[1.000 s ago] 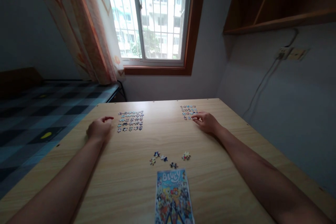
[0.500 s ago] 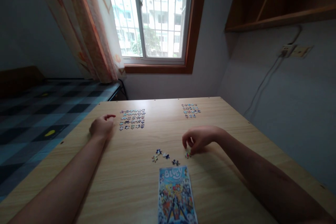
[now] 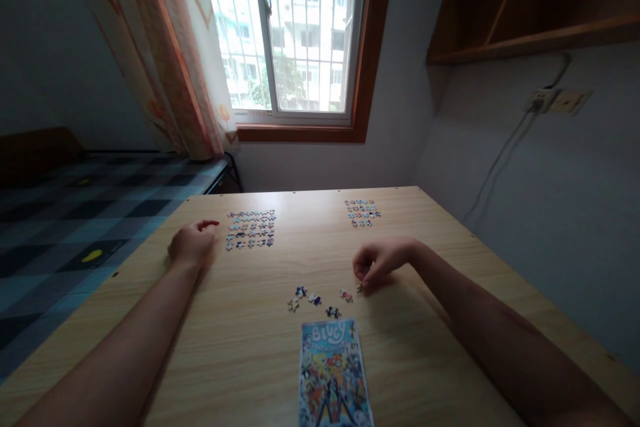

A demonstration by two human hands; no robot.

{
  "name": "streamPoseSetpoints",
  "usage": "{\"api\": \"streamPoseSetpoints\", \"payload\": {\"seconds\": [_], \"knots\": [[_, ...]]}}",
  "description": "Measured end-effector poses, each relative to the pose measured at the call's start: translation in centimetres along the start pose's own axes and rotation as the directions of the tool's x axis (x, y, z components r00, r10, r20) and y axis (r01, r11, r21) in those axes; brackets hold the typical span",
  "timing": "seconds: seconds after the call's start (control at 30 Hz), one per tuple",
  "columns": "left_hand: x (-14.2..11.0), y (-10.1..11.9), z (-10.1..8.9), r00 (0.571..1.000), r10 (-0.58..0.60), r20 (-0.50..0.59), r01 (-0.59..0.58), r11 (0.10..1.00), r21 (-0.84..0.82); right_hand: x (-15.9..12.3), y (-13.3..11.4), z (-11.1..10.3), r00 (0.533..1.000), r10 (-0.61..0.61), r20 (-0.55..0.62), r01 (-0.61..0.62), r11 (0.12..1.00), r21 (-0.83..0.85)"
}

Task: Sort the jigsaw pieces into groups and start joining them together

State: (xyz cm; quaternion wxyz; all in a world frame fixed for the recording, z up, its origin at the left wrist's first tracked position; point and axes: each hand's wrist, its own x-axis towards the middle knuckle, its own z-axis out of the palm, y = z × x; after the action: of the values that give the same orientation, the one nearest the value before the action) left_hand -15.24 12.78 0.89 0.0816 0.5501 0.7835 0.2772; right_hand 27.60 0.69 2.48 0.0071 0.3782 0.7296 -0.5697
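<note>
My right hand is closed, its fingertips pinching a small puzzle piece just above or on the table. Left of it lies a loose pinkish puzzle piece. A darker piece sits nearer the picture card. Farther left, a white-and-blue piece lies beside a blue piece and a yellowish piece. My left hand rests on the table at the left, index finger stretched out and the others loosely bent, holding nothing. Close to it are rows of puzzle pieces, which it does not touch.
A colourful "Bluey" picture card lies at the front of the wooden table. Another group of puzzle pieces stands in rows at the back right. A bed adjoins the left side; a window is beyond.
My right hand has shifted slightly right and its fingers have closed on a small piece. The pinkish piece now lies free to its left. My left hand stays in place.
</note>
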Motion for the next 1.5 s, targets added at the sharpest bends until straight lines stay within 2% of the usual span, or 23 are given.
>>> {"api": "streamPoseSetpoints", "payload": {"seconds": [0.07,0.13,0.23,0.3,0.37,0.5,0.57,0.63,0.8,0.9,0.97,1.17,1.27,1.37,1.5], "knots": [[0.0,0.0,0.0,1.000,-0.005,0.000,0.005,1.000,0.003,-1.0,0.7,-1.1,0.998,0.034,-0.056,-0.031,0.998,0.059],[0.0,0.0,0.0,1.000,-0.005,-0.006,0.005,1.000,0.007,-2.4,1.5,-2.3,0.983,0.084,-0.163,-0.073,0.994,0.077],[0.2,0.0,0.1,1.000,-0.002,-0.004,0.002,1.000,0.022,-4.2,3.2,-4.0,0.931,0.194,-0.308,-0.185,0.981,0.059],[0.3,0.0,0.1,1.000,0.000,0.003,0.000,0.999,0.034,-4.9,4.6,-4.8,0.875,0.264,-0.406,-0.276,0.961,0.029],[0.4,0.0,0.1,1.000,0.006,0.005,-0.006,0.999,0.040,-5.0,5.9,-5.4,0.807,0.277,-0.521,-0.323,0.947,0.004],[0.5,0.0,0.0,1.000,-0.006,0.011,0.006,0.999,0.048,-4.4,7.2,-6.3,0.671,0.199,-0.714,-0.331,0.942,-0.049],[0.4,0.0,-0.1,1.000,-0.009,0.013,0.008,0.999,0.044,-4.4,7.2,-6.5,0.621,0.144,-0.770,-0.332,0.939,-0.092],[0.3,0.0,-0.1,1.000,-0.004,0.015,0.004,0.999,0.036,-4.5,6.9,-6.5,0.619,0.098,-0.779,-0.325,0.935,-0.140],[0.5,-0.1,-0.1,1.000,-0.001,0.019,0.001,1.000,0.031,-4.3,6.5,-5.7,0.677,0.048,-0.735,-0.320,0.918,-0.235],[0.5,0.0,0.0,1.000,-0.009,0.018,0.009,0.999,0.035,-3.8,6.8,-5.4,0.663,0.046,-0.747,-0.356,0.897,-0.261],[0.3,0.1,-0.1,1.000,-0.012,0.018,0.011,0.999,0.041,-3.5,7.3,-5.5,0.618,0.038,-0.785,-0.398,0.877,-0.271],[0.2,0.3,-0.3,1.000,-0.009,0.012,0.009,0.998,0.056,-2.2,8.3,-5.5,0.417,-0.008,-0.909,-0.543,0.799,-0.257],[0.4,0.1,-0.1,1.000,-0.007,0.017,0.005,0.998,0.062,-1.4,8.5,-4.9,0.337,-0.045,-0.941,-0.581,0.776,-0.245],[0.6,-0.1,0.1,1.000,0.000,0.019,-0.001,0.998,0.063,-0.8,8.5,-4.4,0.299,-0.084,-0.951,-0.594,0.763,-0.254],[0.8,-0.4,0.4,1.000,0.007,0.007,-0.007,0.998,0.057,-0.7,8.6,-4.2,0.287,-0.132,-0.949,-0.591,0.755,-0.284]]}}
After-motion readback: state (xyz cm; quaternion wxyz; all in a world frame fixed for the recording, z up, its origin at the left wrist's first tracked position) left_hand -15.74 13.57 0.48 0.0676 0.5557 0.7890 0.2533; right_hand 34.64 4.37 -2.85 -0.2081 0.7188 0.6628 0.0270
